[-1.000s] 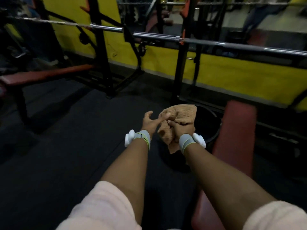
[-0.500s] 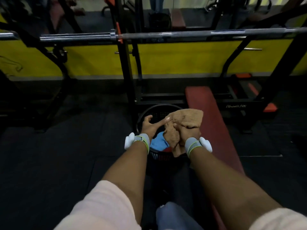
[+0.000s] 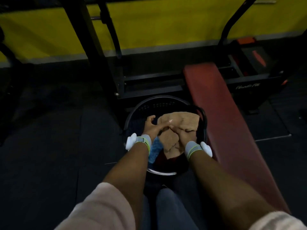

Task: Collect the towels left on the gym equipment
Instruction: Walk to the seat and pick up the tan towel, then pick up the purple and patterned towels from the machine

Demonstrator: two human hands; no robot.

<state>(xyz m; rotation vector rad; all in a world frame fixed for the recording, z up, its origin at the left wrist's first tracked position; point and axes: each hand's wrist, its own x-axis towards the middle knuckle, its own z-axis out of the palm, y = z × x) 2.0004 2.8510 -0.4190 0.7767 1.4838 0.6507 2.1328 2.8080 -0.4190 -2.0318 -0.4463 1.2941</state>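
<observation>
A tan towel, nubbly terry cloth bunched into loose folds, was held over the mouth of a round black basket on the dark floor. It was gripped by the right hand, fingers curled into the cloth. The left hand was laid against the towel's left side with its fingers mostly straight and thumb spread. A blue towel of similar pile was seen inside the basket, under the left wrist. The basket's perforated wall and curved handle stood just beside a long, red padded bench. A yellow wall was seen beyond black steel frames.
</observation>
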